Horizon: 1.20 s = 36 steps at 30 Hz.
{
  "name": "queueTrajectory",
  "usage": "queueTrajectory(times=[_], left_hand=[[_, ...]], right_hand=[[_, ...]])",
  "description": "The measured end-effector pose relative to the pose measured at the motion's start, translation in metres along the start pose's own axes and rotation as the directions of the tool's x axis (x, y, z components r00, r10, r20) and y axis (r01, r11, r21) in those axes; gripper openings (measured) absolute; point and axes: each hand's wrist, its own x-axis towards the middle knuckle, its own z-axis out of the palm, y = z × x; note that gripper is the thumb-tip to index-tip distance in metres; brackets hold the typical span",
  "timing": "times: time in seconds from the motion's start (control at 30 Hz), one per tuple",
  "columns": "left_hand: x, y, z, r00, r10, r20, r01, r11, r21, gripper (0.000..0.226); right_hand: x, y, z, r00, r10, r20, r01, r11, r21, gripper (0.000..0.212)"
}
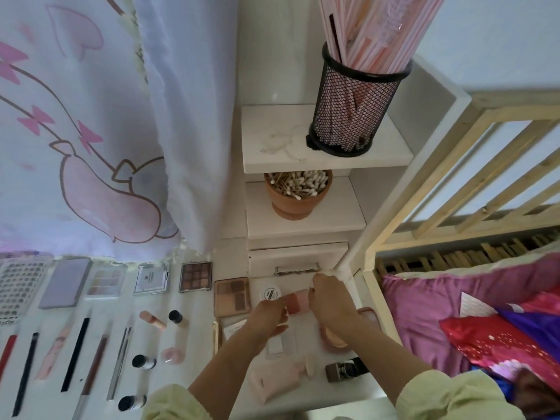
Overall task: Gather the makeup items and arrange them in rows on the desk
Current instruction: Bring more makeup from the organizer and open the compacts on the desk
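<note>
Fingers (315, 298) on blocky pink compact (298, 302)

Pale yellow-green sleeves (448, 398); loose, puffy, gathered at the cuffs.

Left hand (269, 312) and right hand (331, 298) holding pink palette (298, 302), white desk (200, 341)

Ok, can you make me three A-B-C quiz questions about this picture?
1. Where is the pot of cotton swabs? A) on a shelf B) on the bed C) in the drawer
2. What colour is the mesh cup? A) white B) black C) green
3. The pink compact is: A) lying alone B) held by the left hand and right hand C) in the cup
Answers: A, it stands on the shelf below the cup's; B, black mesh; B, both pinch it.
</note>
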Motion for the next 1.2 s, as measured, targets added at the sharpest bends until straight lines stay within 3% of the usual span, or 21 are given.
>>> queueTrajectory(times=[0.17,0.37,0.53,0.7,0.8,0.9,0.93,1.03,1.1,1.2], left_hand=[[0.006,-0.004,-0.001,0.999,-0.017,0.045,0.015,0.999,0.045,0.015],[0.01,-0.004,-0.006,0.999,-0.021,0.041,0.019,0.999,0.051,0.015],[0.01,-0.005,-0.007,1.0,0.006,0.028,-0.009,0.997,0.078,0.014],[0.007,-0.005,-0.008,1.0,0.017,0.016,-0.018,0.998,0.064,0.008],[0.003,-0.003,-0.008,1.0,0.025,0.009,-0.026,0.997,0.069,0.006],[0.0,0.0,-0.015,0.994,0.109,-0.012,-0.106,0.985,0.133,0.01],[-0.001,0.001,-0.019,0.986,0.163,-0.026,-0.158,0.976,0.148,0.013],[-0.002,0.009,-0.033,0.928,0.353,-0.117,-0.296,0.893,0.339,0.019],[-0.002,0.011,-0.042,0.87,0.462,-0.172,-0.302,0.775,0.554,0.024],[0.0,0.002,-0.049,0.831,0.541,-0.129,-0.274,0.6,0.751,0.035]], right_hand=[[0.004,0.002,0.01,0.998,0.019,0.063,-0.011,0.992,-0.122,0.008],[0.004,0.004,0.01,0.995,0.041,0.087,-0.031,0.993,-0.112,0.008],[-0.001,-0.001,-0.001,0.99,0.04,0.136,-0.025,0.994,-0.11,0.033],[-0.007,0.0,-0.011,0.983,0.007,0.184,0.005,0.998,-0.066,0.037],[-0.01,-0.002,-0.017,0.99,-0.01,0.137,0.019,0.997,-0.069,0.031],[-0.008,-0.009,-0.023,0.999,-0.033,0.042,0.035,0.998,-0.054,0.01],[-0.007,-0.013,-0.023,0.999,-0.048,0.023,0.049,0.998,-0.043,0.017],[0.0,-0.024,-0.019,0.991,-0.133,0.019,0.132,0.991,0.025,0.031],[0.005,-0.033,-0.006,0.981,-0.181,0.065,0.178,0.983,0.043,0.033],[0.007,-0.041,0.015,0.973,-0.17,0.154,0.177,0.984,-0.03,0.027]])
